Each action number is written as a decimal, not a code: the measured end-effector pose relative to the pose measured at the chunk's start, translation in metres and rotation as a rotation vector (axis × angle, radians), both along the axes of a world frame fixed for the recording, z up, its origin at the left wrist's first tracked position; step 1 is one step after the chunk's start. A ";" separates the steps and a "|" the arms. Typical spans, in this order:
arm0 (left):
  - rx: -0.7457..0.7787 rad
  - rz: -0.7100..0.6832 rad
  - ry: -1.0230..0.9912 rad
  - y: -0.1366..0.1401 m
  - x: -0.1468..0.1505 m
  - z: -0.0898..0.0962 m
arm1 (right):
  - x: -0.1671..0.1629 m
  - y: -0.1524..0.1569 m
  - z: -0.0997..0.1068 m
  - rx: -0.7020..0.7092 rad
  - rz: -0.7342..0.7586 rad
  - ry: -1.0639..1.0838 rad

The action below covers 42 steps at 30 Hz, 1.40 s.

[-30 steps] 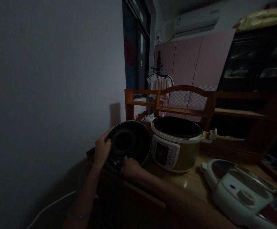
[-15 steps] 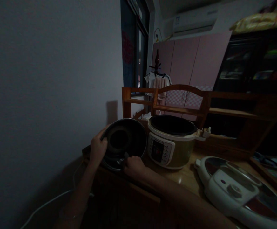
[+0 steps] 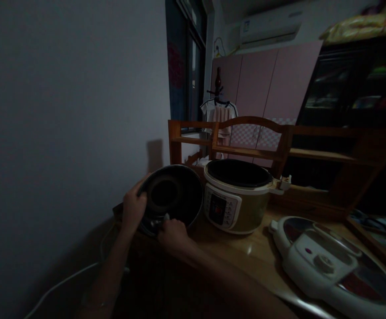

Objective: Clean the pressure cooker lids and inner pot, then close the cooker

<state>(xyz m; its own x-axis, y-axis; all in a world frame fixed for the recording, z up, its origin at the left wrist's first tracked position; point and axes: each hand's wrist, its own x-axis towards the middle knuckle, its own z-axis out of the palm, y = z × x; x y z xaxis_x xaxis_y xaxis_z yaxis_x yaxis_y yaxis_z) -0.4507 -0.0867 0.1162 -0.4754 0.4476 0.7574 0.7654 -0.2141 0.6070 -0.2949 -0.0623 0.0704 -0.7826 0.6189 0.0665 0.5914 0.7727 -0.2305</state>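
Observation:
My left hand point(image 3: 135, 206) grips the left rim of a dark, round inner pot point(image 3: 188, 190), thumb inside and fingers behind. The pot is tilted so that its mouth faces me. At its lower rim my right hand point(image 3: 173, 235) is closed, knuckles up. A small greyish tip pokes out above the fist, too dim to name. To the right of the pot stands a green and white electric pressure cooker point(image 3: 256, 210) with its top off and a dark opening. Its white lid point(image 3: 326, 261) lies on the table farther right.
The wooden table point(image 3: 246, 257) has a shelf rack point(image 3: 252, 153) along its back. A pale wall point(image 3: 80, 110) rises close on the left. A white cable point(image 3: 70, 281) hangs at lower left. Flat items lie in a tray point(image 3: 375, 248) at far right.
My right hand has moved a little left along the pot's lower rim. The left hand keeps its grip on the pot, which stays tilted. The view has shifted slightly.

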 end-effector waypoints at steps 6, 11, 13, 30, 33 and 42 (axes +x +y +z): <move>-0.010 0.026 0.003 -0.001 0.002 0.000 | -0.014 -0.009 -0.005 -0.132 0.095 0.164; -0.017 0.045 -0.004 -0.003 0.002 -0.001 | 0.014 0.003 -0.012 -0.080 0.154 0.133; -0.008 0.028 -0.003 -0.004 0.002 -0.002 | 0.029 0.012 -0.010 -0.039 0.175 0.087; -0.032 -0.032 -0.007 -0.002 -0.001 0.005 | 0.033 0.107 0.057 0.496 0.034 0.028; -0.040 -0.022 0.000 -0.001 -0.003 0.005 | 0.038 0.115 0.058 0.521 0.052 0.030; -0.059 -0.022 0.002 0.002 -0.008 0.005 | 0.037 0.090 0.015 0.457 0.092 -0.129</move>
<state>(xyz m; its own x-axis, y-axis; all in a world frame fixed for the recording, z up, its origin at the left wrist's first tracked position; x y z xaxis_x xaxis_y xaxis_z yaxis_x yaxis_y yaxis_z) -0.4583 -0.0846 0.1209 -0.4635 0.5022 0.7301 0.7620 -0.1946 0.6176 -0.2575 0.0280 0.0853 -0.8525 0.4769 0.2140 0.5174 0.8282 0.2153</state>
